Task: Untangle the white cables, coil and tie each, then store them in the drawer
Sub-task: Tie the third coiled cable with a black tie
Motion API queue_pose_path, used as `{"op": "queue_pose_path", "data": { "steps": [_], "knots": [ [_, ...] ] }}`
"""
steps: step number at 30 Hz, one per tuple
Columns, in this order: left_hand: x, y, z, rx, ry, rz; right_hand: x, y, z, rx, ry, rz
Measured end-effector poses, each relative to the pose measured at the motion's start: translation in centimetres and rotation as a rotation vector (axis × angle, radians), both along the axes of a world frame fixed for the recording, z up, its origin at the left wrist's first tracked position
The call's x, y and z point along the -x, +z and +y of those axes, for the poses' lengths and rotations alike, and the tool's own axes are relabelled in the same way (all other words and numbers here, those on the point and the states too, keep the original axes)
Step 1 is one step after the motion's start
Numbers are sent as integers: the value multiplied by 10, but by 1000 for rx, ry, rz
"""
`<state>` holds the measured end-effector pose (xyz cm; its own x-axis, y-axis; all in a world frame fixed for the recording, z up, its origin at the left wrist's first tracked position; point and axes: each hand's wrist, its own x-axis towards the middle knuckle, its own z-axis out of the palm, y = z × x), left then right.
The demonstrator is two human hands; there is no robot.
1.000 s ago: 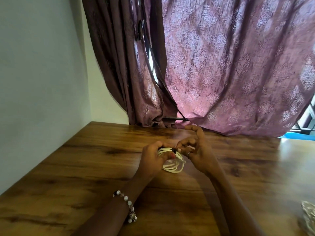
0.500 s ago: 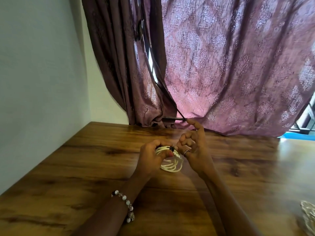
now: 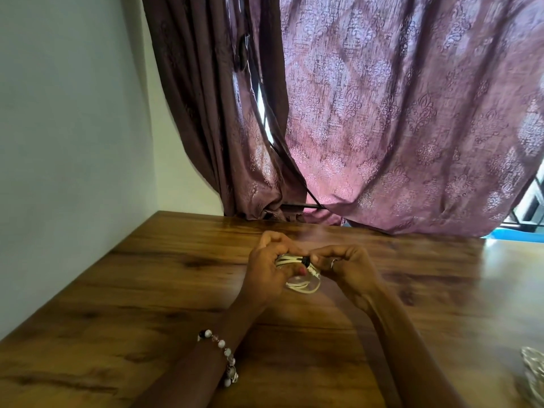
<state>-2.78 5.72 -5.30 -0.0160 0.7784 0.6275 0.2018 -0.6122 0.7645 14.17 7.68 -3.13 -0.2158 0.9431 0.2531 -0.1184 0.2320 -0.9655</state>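
arms: both bare to the frame edge, no sleeves | left wrist: bead bracelet (image 3: 225, 360), white, grey and dark round beads, at 7 o'clock from the left hand (image 3: 265, 270) | left thumb: red-painted nail | right hand (image 3: 346, 267): silver ring (image 3: 333, 263) on one finger

Coiled cable (image 3: 303, 285) partly hidden by hands; silvery object (image 3: 534, 375) cut off at right edge.

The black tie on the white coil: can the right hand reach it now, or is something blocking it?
Probably yes. The right hand already pinches at the black tie on the white coil; the left hand holds the coil's other side, leaving it free.
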Motion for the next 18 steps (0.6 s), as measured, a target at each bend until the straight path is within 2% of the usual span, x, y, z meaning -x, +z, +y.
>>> {"op": "queue_pose_path", "data": {
  "steps": [5,9,15,18],
  "knots": [
    [-1,1,-2,-61,14,65,0,-1,-2,195,64,155],
    [-3,0,-2,-61,3,69,-3,-2,-1,306,109,201],
    [-5,-3,-1,-36,14,97,-4,-3,-1,378,188,220],
    [-5,-2,-2,-28,66,29,2,-4,-1,351,152,241]
  ]
}}
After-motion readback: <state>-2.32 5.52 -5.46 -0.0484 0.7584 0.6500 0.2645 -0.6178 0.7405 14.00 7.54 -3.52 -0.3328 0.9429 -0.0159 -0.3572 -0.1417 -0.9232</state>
